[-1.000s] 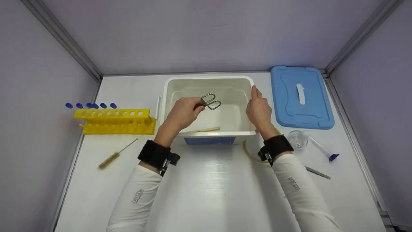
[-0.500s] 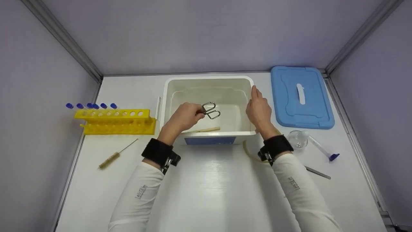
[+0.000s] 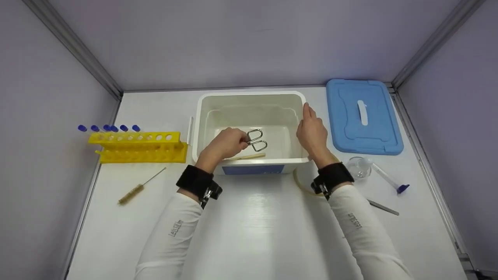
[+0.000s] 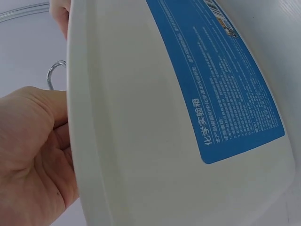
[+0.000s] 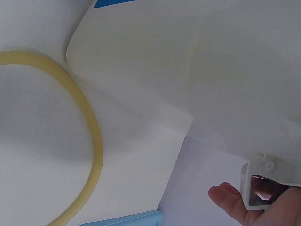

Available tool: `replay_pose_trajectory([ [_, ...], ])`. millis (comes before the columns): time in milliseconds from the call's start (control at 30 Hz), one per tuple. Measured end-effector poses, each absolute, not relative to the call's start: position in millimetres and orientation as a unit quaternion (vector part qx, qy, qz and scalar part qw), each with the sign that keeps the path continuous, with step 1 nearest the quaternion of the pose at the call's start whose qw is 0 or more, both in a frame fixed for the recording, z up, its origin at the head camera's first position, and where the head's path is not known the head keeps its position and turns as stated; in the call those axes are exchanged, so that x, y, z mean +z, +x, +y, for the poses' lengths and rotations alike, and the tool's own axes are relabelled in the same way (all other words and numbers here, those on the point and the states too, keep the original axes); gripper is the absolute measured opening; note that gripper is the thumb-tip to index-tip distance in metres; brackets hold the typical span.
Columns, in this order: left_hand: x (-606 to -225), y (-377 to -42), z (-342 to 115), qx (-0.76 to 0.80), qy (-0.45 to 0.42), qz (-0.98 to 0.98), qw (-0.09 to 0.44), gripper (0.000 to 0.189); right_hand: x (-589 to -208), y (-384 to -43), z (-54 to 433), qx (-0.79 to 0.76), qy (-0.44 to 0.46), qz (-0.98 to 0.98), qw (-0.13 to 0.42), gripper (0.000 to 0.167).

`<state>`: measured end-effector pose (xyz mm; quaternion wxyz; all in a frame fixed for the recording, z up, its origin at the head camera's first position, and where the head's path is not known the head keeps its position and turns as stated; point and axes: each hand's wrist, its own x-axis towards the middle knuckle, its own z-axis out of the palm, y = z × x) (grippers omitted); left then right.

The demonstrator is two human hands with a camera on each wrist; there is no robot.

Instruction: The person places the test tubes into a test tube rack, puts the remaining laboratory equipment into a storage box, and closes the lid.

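My left hand [image 3: 229, 142] reaches down inside a white plastic box [image 3: 253, 160] and grips metal tongs whose wire loop handles [image 3: 260, 146] stick out to the right of the fingers. The tongs' far end is hidden by the hand. In the left wrist view, the box's front wall with its blue label [image 4: 225, 89] covers part of the left hand [image 4: 33, 155]. My right hand [image 3: 313, 134] holds the box's right rim. In the right wrist view, its fingers [image 5: 228, 202] lie around a white side latch [image 5: 247, 186]. A pale stick-like piece [image 3: 249, 156] lies inside the box by the front wall.
To the left stand a yellow test tube rack [image 3: 144, 151] with several blue-capped tubes and a tube brush [image 3: 134, 192]. At right lie a blue lid [image 3: 363, 116], a clear glass vessel [image 3: 358, 168], a blue-based cylinder [image 3: 389, 179] and tweezers [image 3: 383, 207]. Yellowish tubing [image 5: 96, 146] curls beside the box.
My left hand has lowered the tongs deeper into the box, toward its front. The right hand has stayed on the rim.
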<state>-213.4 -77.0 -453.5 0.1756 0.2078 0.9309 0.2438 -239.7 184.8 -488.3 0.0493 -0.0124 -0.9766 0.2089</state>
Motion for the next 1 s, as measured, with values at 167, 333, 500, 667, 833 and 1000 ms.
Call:
replay_pose_trajectory([
  [167,-457,-213,-74,0.238,0.212,0.931,0.181,0.023,-488,-239,185,0.212,-0.013,-0.976,0.049,0.057],
  [333,-461,-212,-74,0.237,0.208,0.930,0.190,0.023,-487,-240,185,0.213,-0.012,-0.976,0.047,0.056],
  [500,-463,-210,-73,0.231,0.204,0.927,0.214,0.025,-488,-240,186,0.214,-0.013,-0.975,0.051,0.056],
  [667,-465,-209,-73,0.216,0.191,0.928,0.236,0.029,-490,-240,186,0.212,-0.011,-0.976,0.054,0.056],
  [833,-464,-208,-75,0.223,0.173,0.932,0.228,0.032,-490,-240,186,0.205,-0.007,-0.977,0.058,0.056],
  [1000,-463,-207,-78,0.245,0.170,0.933,0.203,0.032,-489,-241,186,0.202,-0.008,-0.978,0.056,0.057],
])
